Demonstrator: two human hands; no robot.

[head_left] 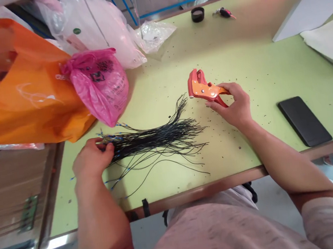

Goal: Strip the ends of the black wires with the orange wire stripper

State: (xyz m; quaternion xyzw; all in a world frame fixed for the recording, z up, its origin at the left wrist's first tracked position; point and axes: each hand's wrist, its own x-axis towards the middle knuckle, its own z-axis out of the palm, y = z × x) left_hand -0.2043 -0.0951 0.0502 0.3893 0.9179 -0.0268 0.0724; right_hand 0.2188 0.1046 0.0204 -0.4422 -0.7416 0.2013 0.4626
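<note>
A bundle of thin black wires (pixel 158 137) lies across the green table, its loose ends fanned out to the right. Small blue and yellowish tips show at the bundle's left end. There my left hand (pixel 92 158) is closed, thumb and fingers at the wire ends; its fingertips are partly hidden. My right hand (pixel 234 105) grips a red and orange wire stripper (pixel 206 89) by its handles. The tool's jaws point up and left, above the table and apart from the wires. No wire shows in the jaws.
An orange bag (pixel 32 95), a pink plastic bag (pixel 101 83) and clear plastic bags (pixel 99 24) crowd the left and back. A black phone (pixel 304 121) lies at right. Behind are a black ring-shaped object (pixel 198 14) and keys (pixel 225 13). Dark scraps litter the table (pixel 162 81).
</note>
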